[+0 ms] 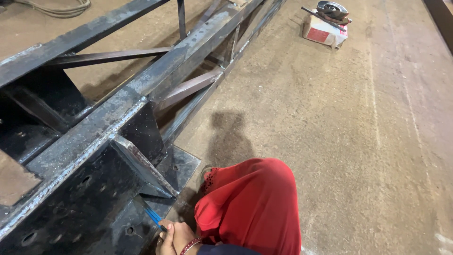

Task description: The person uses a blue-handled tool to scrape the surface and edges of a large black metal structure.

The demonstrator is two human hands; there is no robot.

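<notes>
My right hand (173, 237), with a red bangle at the wrist, is at the bottom edge, closed around a thin blue tool (154, 217). The tool's tip points up and left into the lower corner of a dark steel frame (94, 137), where a welded gusset plate (141, 163) meets a base plate (181, 165) with holes. My knee, covered in red cloth (252, 208), is just right of the hand. My left hand does not show.
The long steel frame of beams and diagonal braces (188, 87) runs from lower left to the top centre. A small red and white box (324, 30) with a round metal part and a rod on it sits on the concrete floor (354, 132) at top right. Coiled cable (56, 7) lies at top left.
</notes>
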